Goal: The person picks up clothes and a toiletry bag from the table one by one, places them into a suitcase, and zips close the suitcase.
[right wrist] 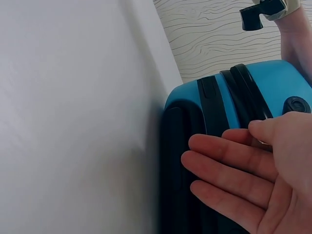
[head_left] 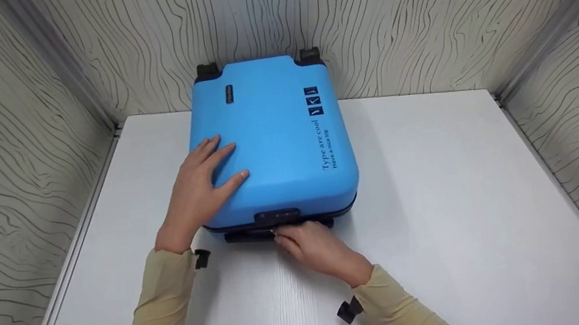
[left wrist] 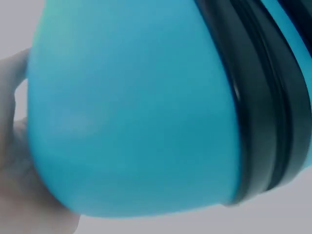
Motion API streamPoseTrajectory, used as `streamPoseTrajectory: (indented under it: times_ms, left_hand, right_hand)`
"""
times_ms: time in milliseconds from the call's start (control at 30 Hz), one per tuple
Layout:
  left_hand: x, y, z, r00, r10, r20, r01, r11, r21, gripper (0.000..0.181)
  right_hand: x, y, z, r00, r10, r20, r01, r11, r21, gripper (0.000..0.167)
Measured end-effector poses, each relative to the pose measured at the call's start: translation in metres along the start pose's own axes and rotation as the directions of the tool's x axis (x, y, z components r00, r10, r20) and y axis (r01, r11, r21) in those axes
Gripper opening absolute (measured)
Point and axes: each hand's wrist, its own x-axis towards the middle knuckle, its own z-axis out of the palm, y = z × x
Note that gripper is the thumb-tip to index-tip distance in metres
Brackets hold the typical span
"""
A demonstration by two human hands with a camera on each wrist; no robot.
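Observation:
A bright blue hard-shell suitcase lies flat, its black wheels towards the back wall. On the shell's left front part rests my left hand, fingers spread; the left wrist view catches part of that hand beside the blurred blue corner. At the front side, below the black lock, my right hand pinches a small metal zipper pull between thumb and index finger. The right wrist view has the other fingers of this hand extended by the black handle. The fingers mostly cover the pull.
Under the suitcase is a white table, with wood-grain patterned panels at its back and sides. Black camera mounts sit at both wrists. Dark lettering runs along the shell's right side.

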Motion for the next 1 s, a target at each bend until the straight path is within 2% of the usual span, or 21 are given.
streamPoseTrajectory:
  times_ms: [267, 500, 733, 1000]
  left_hand:
    - [0.002, -0.005, 0.002, 1.0, 0.015, 0.015, -0.015, 0.999, -0.036, 0.073]
    - [0.004, -0.008, 0.0, 0.998, 0.012, 0.061, -0.007, 0.997, -0.077, 0.081]
    - [0.004, -0.006, 0.0, 0.995, -0.002, 0.1, 0.01, 0.997, -0.078, 0.082]
    - [0.014, -0.004, -0.003, 0.989, -0.034, 0.145, 0.044, 0.997, -0.064, 0.085]
  right_hand:
    - [-0.008, 0.003, -0.005, 1.0, -0.016, 0.018, 0.016, 1.0, 0.001, 0.022]
    - [-0.025, 0.006, -0.013, 0.998, -0.035, 0.049, 0.035, 0.999, -0.017, 0.023]
    - [-0.044, 0.013, -0.02, 0.996, -0.039, 0.084, 0.038, 0.999, 0.003, 0.027]
    - [-0.053, 0.016, -0.022, 0.996, -0.056, 0.064, 0.055, 0.998, 0.018, 0.028]
